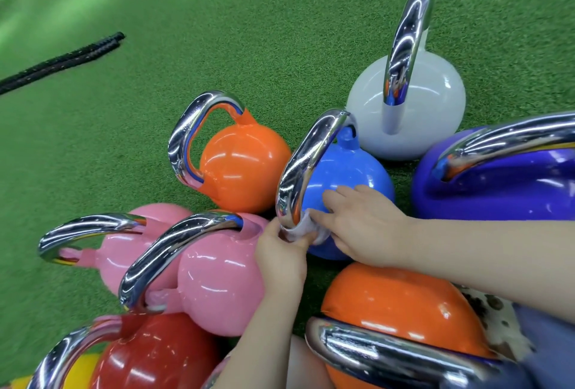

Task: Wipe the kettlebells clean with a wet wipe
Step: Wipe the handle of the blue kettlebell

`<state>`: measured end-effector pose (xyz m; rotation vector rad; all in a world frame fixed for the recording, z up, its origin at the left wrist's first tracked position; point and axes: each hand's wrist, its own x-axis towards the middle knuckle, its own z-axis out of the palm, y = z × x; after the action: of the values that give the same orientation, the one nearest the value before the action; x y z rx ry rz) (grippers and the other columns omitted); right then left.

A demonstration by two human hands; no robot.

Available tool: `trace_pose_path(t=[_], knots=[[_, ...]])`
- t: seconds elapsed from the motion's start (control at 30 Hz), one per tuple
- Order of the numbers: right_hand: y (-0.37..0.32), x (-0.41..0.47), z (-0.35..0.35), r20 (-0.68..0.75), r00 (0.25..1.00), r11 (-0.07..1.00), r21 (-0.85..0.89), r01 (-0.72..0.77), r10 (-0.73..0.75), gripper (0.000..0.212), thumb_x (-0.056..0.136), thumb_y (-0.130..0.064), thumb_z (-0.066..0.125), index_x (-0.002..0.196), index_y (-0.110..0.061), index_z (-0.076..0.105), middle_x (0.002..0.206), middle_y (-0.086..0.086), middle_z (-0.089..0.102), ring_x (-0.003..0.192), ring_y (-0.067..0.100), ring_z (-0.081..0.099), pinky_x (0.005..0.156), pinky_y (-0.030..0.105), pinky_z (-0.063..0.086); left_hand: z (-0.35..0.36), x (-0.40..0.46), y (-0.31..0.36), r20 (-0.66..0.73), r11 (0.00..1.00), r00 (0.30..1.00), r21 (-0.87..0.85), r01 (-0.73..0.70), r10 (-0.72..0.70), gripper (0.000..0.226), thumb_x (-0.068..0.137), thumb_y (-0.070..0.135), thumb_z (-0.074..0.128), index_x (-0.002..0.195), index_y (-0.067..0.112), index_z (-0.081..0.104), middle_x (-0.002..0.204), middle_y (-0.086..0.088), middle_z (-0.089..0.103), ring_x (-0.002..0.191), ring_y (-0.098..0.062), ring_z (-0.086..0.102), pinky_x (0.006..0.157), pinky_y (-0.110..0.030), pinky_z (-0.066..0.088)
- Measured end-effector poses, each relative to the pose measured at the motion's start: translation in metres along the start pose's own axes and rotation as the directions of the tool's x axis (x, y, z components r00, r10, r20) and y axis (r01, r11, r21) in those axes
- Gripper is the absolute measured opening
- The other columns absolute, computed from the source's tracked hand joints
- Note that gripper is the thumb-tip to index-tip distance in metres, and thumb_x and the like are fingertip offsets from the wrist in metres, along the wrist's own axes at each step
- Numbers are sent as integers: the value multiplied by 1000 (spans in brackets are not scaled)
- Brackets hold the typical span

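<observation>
My left hand pinches a crumpled white wet wipe against the near base of the chrome handle on the glossy blue kettlebell, mid-cluster on the green turf floor. My right hand rests on the blue ball, fingers straight, touching the wipe. Orange, pink, white, purple and red kettlebells crowd around. I can read no writing on any of them.

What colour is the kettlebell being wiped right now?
Light blue kettlebell, chrome handle; seen in the head view.
</observation>
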<state>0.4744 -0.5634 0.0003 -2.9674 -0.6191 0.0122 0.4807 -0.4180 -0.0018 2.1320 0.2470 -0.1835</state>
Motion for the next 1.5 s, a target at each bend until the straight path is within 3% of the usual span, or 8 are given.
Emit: trace_pose_path(t=[0.07,0.2,0.47,0.7,1.07,1.2,1.33,1.5], knots=[[1,4,-3,-47,999,1000,15,-17,17,44,43,-26,76,87,-25,71,68,4,53,54,24,52,49,25,27,-1,1,10,17,999,999,-15,-31,31,32,63,6,81,67,22,54,62,9,59,53,2,51,57,-18,43],[3,16,-15,96,995,961,271,-55,30,25,85,-23,50,106,-28,63,93,3,46,92,24,48,67,30,33,-5,-3,24,48,994,993,8,-110,109,37,71,2,75,68,23,45,61,11,50,50,9,49,50,-8,37],[13,29,-24,322,894,410,803,-433,313,30,82,-3,48,57,-18,53,52,-3,49,53,11,39,49,23,31,-11,9,65,121,869,918,296,-396,377,42,84,24,67,116,7,46,90,1,54,87,-21,54,68,-19,33],[36,30,-29,291,705,-8,927,-375,647,30,82,1,43,63,-20,53,49,-3,45,49,12,36,46,22,26,12,31,123,277,443,876,778,-446,395,66,87,48,53,131,6,26,116,-14,59,107,-32,58,73,-35,40],[66,36,-42,127,501,1,969,-247,856,25,86,1,39,102,-15,49,81,-1,49,67,12,43,52,16,35,45,52,148,332,252,814,835,-489,477,45,85,2,49,125,3,29,104,-11,61,92,-31,62,61,-32,35],[72,41,-48,58,596,160,938,-307,801,48,84,7,34,120,-15,56,114,6,51,88,16,46,65,21,39,36,56,144,347,331,797,773,-541,494,48,84,4,53,123,5,27,83,-7,54,75,-28,55,59,-34,33],[76,51,-65,168,771,208,908,-364,614,47,75,14,33,103,-5,66,101,17,65,88,28,60,92,43,48,31,56,142,423,303,740,719,-626,524,41,84,6,52,118,7,28,68,0,40,65,-26,43,56,-34,30],[71,39,-64,204,781,261,867,-424,590,22,64,0,42,70,-3,63,71,18,65,69,21,54,78,57,52,17,55,137,612,141,582,615,-776,535,45,84,9,49,124,8,29,73,0,40,64,-26,41,56,-33,29]])
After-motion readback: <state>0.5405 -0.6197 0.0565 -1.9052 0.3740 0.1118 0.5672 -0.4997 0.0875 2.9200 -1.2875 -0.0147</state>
